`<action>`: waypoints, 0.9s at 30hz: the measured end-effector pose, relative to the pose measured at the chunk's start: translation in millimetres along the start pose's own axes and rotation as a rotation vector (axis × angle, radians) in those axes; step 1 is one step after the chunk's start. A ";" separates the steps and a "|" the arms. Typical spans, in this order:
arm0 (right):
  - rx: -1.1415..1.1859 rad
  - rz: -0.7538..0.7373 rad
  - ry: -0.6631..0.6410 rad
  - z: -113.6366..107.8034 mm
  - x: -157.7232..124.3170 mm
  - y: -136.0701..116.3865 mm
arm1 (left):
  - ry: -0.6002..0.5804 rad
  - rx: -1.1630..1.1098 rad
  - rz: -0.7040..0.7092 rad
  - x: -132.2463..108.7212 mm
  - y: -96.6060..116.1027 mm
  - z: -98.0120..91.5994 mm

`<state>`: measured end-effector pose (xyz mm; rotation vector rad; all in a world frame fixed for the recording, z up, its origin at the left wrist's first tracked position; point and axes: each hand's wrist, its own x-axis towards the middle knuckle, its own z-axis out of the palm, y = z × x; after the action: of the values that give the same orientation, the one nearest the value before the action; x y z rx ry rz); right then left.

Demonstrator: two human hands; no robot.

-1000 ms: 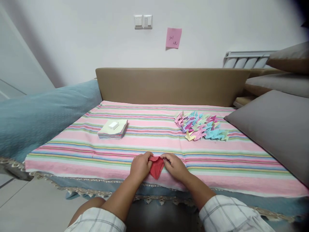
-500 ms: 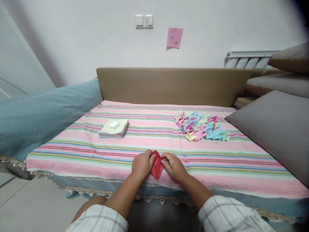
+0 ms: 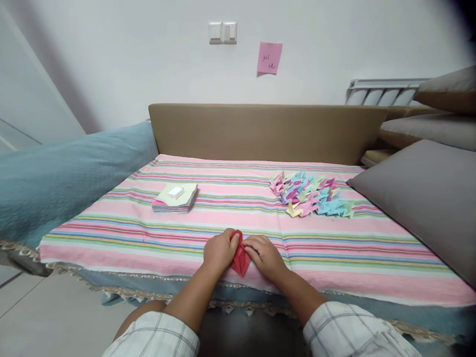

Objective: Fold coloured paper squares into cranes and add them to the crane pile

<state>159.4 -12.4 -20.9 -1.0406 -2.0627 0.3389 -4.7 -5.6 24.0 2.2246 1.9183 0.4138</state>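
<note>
A striped cloth (image 3: 148, 233) in pink, green, blue and white covers a seat with a plain brown backrest (image 3: 260, 131) against a pale wall (image 3: 148, 59). Near the front edge of that cloth, between the person's two hands, is a folded red paper (image 3: 241, 263). Its long axis runs front to back, leaning only slightly; a sharp tip points towards the person, while the narrower, rounded far end points to the backrest. Creases run lengthwise down to the near tip.

The left hand (image 3: 219, 252) holds the paper's left side, thumb pressed on top and the other fingers curled, pinching it. The right hand (image 3: 266, 257) comes from the other side, forefinger and thumb drawn together on the right edge, pinching the paper there.

Farther out, to the left, sits a stack of paper sheets (image 3: 189, 192) with a small white block (image 3: 176, 192) on top and a bit of pink showing at its near left corner. To the right lies a cluster of folded paper pieces (image 3: 307, 196) in pink, blue, purple, green and yellow, near a large grey cushion (image 3: 420, 198). A pink note (image 3: 269, 58) and white switches (image 3: 222, 33) are on the wall.
</note>
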 end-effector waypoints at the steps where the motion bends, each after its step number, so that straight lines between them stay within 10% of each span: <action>1: -0.004 -0.001 0.001 0.6 0.4 -0.2 | 0.003 -0.012 -0.001 -0.4 -0.6 0.1; 27: 0.013 0.017 -0.098 -7.7 3.4 -3.6 | -0.091 -0.206 0.039 -10.0 -6.3 -0.1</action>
<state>162.0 -12.8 -12.2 -1.0525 -2.1367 0.4190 -12.0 -14.5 21.2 2.1134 1.7063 0.4829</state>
